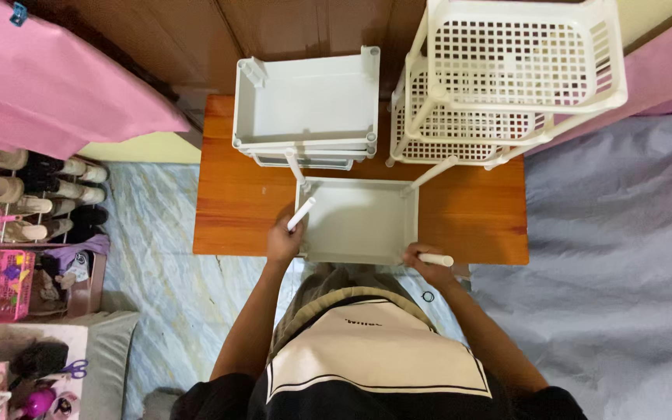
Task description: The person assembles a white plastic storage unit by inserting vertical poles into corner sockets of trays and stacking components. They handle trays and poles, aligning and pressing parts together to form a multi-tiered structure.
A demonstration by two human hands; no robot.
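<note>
Each hand grips a white post at the tray (359, 222): left hand (283, 239), right hand (423, 264). The post (301, 214) and post (435, 260) ends sit hidden inside the fists. The stacked trays (305, 105) cover the bench (235, 202) behind.

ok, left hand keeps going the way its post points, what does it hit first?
Probably the stacked solid trays, by their front rim. The left hand aims its white post up and right, along the flat tray's left edge; depth unclear.

I could not see the fingertips of my left hand (282, 239); they were wrapped behind the white post (301, 214). My right hand (424, 263) covered one end of the second white post (436, 260). The stacked trays (305, 152) beneath the top one showed only their front rims. The lattice rack (507, 78) was cut off at the upper edge, and the shoe rack (9, 198) at the left.
</note>
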